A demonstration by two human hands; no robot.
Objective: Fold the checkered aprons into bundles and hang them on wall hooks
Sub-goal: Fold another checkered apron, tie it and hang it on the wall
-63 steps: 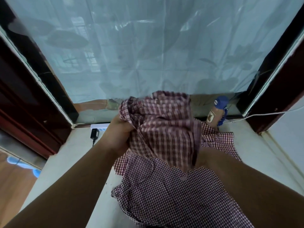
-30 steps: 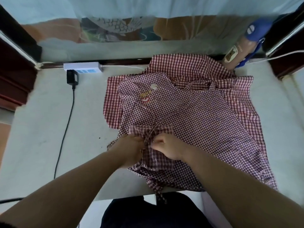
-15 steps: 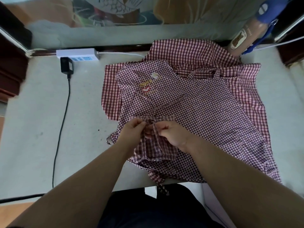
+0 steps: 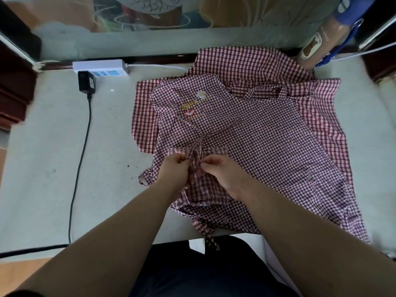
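Table (image 4: 53, 146): a pale, speckled top is seen from above, with a painted panel standing along its far edge.
Top apron (image 4: 267, 146): a maroon-checkered apron is spread flat across the middle and right of the table, its near hem hanging over the front edge; a daisy logo (image 4: 201, 94) is shown on the bib.
Lower apron (image 4: 246, 61): a second checkered apron is laid beneath the first, its edges showing at the far side and at the left.
Left hand (image 4: 173, 172): the fingers are curled and the tie strap (image 4: 196, 155) is pinched at the fingertips, over a gathered fold near the front edge.
Right hand (image 4: 222, 176): the same strap is nipped between thumb and forefinger, just beside the left fingertips.
Bottle (image 4: 317, 41): a brown bottle with a blue cap is leaned at the far right corner, touching the lower apron.
Power strip (image 4: 100, 66): a white strip is laid at the far left, with a black adapter (image 4: 85, 82) plugged in and its cable (image 4: 82, 146) run toward the front edge.
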